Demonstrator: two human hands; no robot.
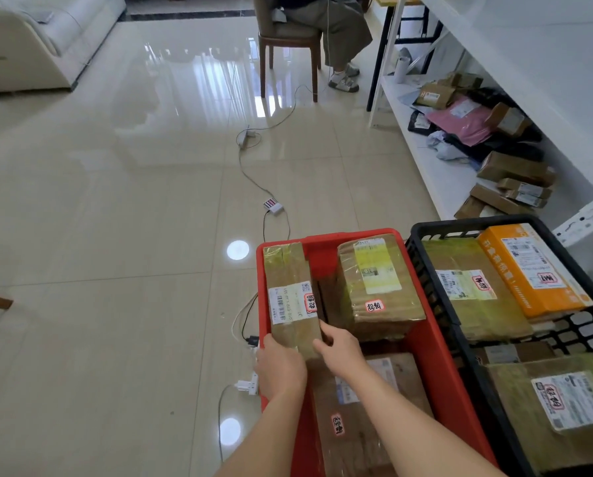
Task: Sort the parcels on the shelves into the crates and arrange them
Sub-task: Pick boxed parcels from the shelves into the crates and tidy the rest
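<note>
A long cardboard parcel (289,290) stands along the left wall of the red crate (436,342). My left hand (279,368) grips its near end from the left. My right hand (339,347) holds the same end from the right, fingers curled on its edge. A squat taped box (377,287) sits at the crate's far right, and a flat parcel (367,407) lies under my right forearm. The black crate (436,290) to the right holds an orange box (532,270) and several brown parcels.
A white shelf (422,146) at right carries several loose parcels, among them a pink bag (463,122). Cables and power strips (273,205) trail over the tiled floor left of the crates. A person sits on a chair (288,53) at the back. A sofa (30,39) stands far left.
</note>
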